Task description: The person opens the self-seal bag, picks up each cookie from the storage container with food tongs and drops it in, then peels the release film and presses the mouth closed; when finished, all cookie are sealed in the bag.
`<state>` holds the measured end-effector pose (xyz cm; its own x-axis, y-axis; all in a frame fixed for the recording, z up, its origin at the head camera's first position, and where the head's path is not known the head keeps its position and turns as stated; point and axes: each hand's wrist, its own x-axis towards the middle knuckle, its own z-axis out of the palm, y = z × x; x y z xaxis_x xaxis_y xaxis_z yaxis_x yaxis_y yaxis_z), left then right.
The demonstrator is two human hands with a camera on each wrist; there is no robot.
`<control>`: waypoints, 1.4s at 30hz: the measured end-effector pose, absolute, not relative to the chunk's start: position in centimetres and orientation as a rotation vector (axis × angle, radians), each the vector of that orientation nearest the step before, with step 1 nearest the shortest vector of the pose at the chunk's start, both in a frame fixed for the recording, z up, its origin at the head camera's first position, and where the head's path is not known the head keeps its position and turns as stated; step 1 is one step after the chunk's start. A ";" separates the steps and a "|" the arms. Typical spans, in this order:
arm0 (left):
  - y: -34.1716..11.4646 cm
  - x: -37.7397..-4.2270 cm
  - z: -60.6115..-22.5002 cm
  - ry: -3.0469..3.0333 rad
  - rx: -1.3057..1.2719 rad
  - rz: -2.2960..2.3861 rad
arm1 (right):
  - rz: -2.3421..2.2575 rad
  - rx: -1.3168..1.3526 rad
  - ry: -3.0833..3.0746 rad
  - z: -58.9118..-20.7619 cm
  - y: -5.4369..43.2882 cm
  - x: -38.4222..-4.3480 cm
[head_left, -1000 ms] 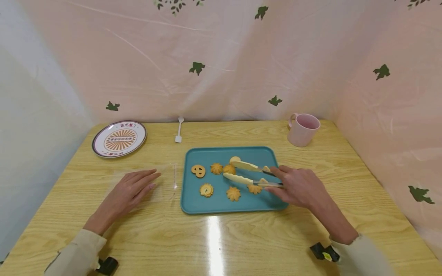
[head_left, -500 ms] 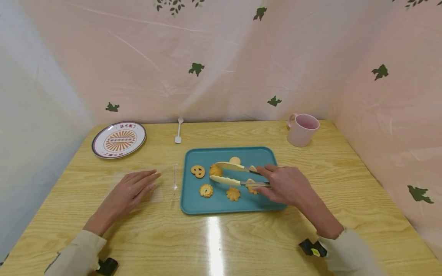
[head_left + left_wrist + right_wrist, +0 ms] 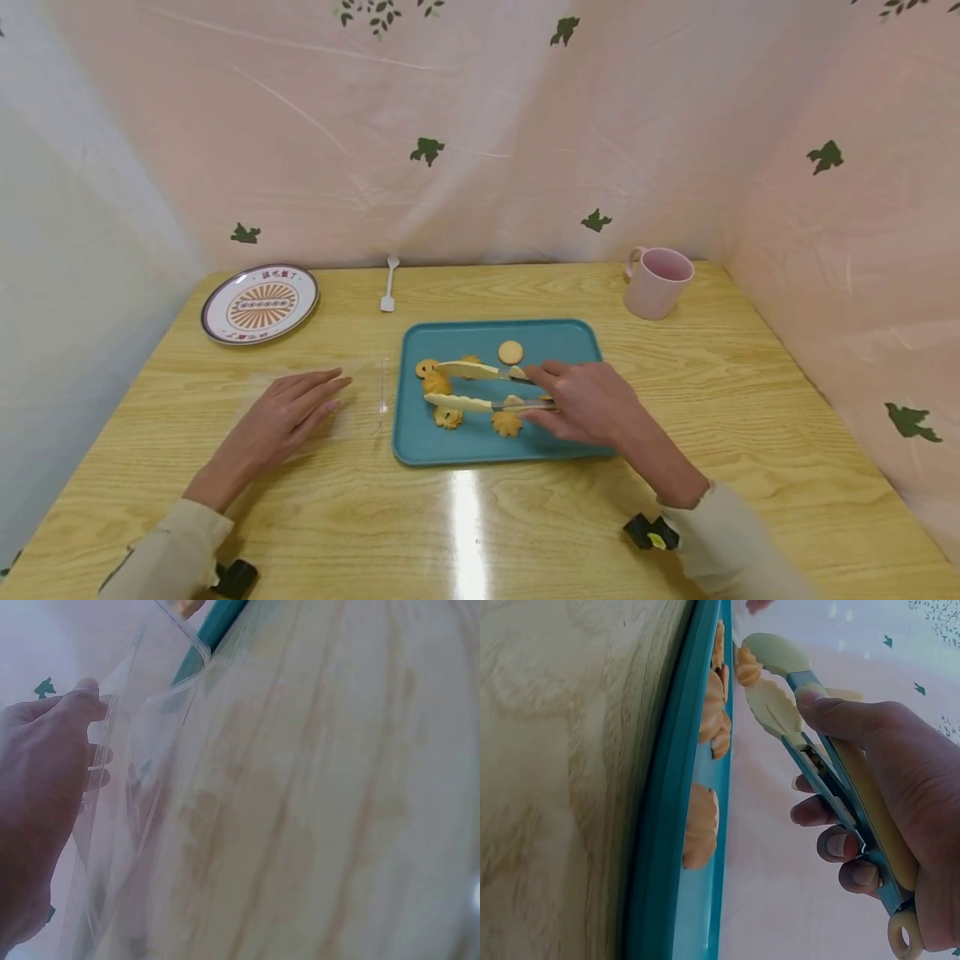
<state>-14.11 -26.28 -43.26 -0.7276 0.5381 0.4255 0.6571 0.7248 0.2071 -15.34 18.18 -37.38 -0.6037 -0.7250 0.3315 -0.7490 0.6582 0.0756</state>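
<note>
My right hand [image 3: 592, 404] grips a pair of tongs [image 3: 465, 403] with cream-coloured tips, and a swirled cookie [image 3: 748, 667] sits between them. In the head view this cookie overlaps a pretzel-shaped cookie [image 3: 427, 367] at the left of the teal tray [image 3: 555, 333]. A ring-like piped cookie [image 3: 447, 419] lies just below the tongs, partly covered. On the tray are also a star-shaped cookie [image 3: 507, 423] and a plain round cookie [image 3: 511, 352]. My left hand [image 3: 281, 417] rests with extended fingers on a clear plastic bag [image 3: 367, 392], whose mouth faces the tray.
A white plate [image 3: 260, 304] with an orange design stands at the back left. Near the back edge lies a small white utensil [image 3: 389, 285] with a flat end. A pink mug [image 3: 657, 283] is at the back right. Pale cloth [image 3: 487, 192] hangs behind the wooden table [image 3: 360, 533].
My right hand has moved the tongs leftward across the tray, carrying the swirled cookie from near the round cookie to the pretzel-shaped one. My left hand has stayed in place.
</note>
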 end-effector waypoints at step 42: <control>-26.2 -14.0 -43.1 -2.602 -0.921 -0.484 | 0.151 1.324 -2.573 -39.0 11.2 -17.7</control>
<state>-13.96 -26.24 -43.11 -0.7331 0.5354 0.4193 0.6503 0.7323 0.2019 -17.68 11.16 -38.97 -0.5593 -0.7868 0.2612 -0.8119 0.5834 0.0189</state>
